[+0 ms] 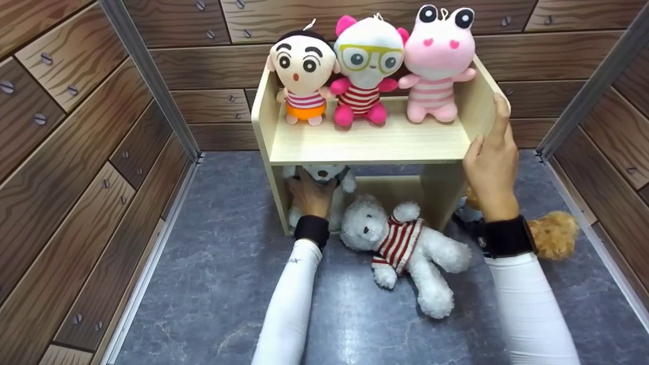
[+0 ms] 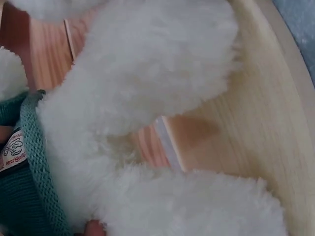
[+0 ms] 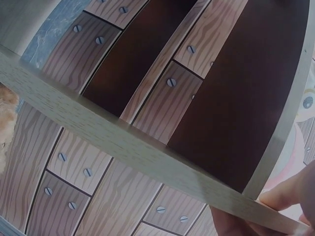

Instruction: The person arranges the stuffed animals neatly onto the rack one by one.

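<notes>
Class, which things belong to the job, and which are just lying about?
In the job, seemingly:
left hand, holding teal-clad white teddy bear
right hand, gripping wooden shelf

Lying or sitting about, not in hand:
red-striped teddy bear
golden-brown plush
boy doll
panda plush
pink frog-like plush

Shows, in the left wrist view, a small pale label point(image 2: 13, 151) on the green knit sweater point(image 2: 29, 196) of a white plush toy point(image 2: 138, 64), just beside the rolled hem. Carries a looping dark drawing with a row of small capitals beneath. Seems to start with AR; too small further along to spell out. Bears, on the white left sleeve point(image 1: 287, 309), a short dark mark point(image 1: 293, 261) just below the wristband point(image 1: 312, 230), ending in something like an X.
</notes>
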`<state>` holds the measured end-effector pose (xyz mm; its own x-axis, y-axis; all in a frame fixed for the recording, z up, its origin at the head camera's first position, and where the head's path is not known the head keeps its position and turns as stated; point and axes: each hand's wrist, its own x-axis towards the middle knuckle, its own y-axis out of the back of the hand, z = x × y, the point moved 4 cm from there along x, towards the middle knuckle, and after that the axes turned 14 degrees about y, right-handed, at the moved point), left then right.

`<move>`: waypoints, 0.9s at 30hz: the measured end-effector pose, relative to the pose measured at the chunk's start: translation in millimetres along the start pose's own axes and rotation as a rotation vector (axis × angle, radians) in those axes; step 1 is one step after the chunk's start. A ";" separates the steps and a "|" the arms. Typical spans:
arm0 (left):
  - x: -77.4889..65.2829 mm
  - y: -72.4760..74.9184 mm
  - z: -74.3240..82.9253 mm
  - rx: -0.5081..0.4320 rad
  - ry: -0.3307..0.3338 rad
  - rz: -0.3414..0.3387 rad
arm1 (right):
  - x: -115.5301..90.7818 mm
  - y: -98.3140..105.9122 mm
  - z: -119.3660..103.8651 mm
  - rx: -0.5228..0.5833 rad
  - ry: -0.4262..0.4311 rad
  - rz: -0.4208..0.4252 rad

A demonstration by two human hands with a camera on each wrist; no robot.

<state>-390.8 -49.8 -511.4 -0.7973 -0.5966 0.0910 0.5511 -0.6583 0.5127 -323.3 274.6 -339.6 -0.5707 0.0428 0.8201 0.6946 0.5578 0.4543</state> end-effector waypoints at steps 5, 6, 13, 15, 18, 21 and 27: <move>9.2 -11.8 -4.0 0.034 0.032 0.023 | 0.4 0.0 -0.3 0.009 0.013 0.007; 10.7 -13.6 -4.5 0.036 0.031 0.029 | 0.4 0.0 -0.4 0.011 0.013 0.007; 16.7 -22.5 -8.1 0.023 0.002 0.040 | -0.3 0.4 0.3 0.003 0.007 -0.001; 17.8 -24.4 -9.5 0.017 -0.003 0.039 | -0.6 0.5 0.1 0.005 0.006 -0.002; 19.7 -27.0 -11.2 0.012 -0.011 0.049 | -0.7 0.6 -0.2 0.007 0.009 -0.002; 21.9 -29.4 -12.0 0.016 -0.021 0.065 | -0.3 0.6 -0.1 0.007 0.010 -0.004; 25.2 -35.0 -12.2 0.023 -0.033 0.067 | 0.5 1.2 -0.1 0.002 0.006 -0.004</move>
<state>-427.2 -47.4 -537.5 -0.7670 -0.6231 0.1532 0.5976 -0.6066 0.5243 -322.7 275.1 -338.7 -0.5706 0.0356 0.8204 0.6916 0.5595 0.4568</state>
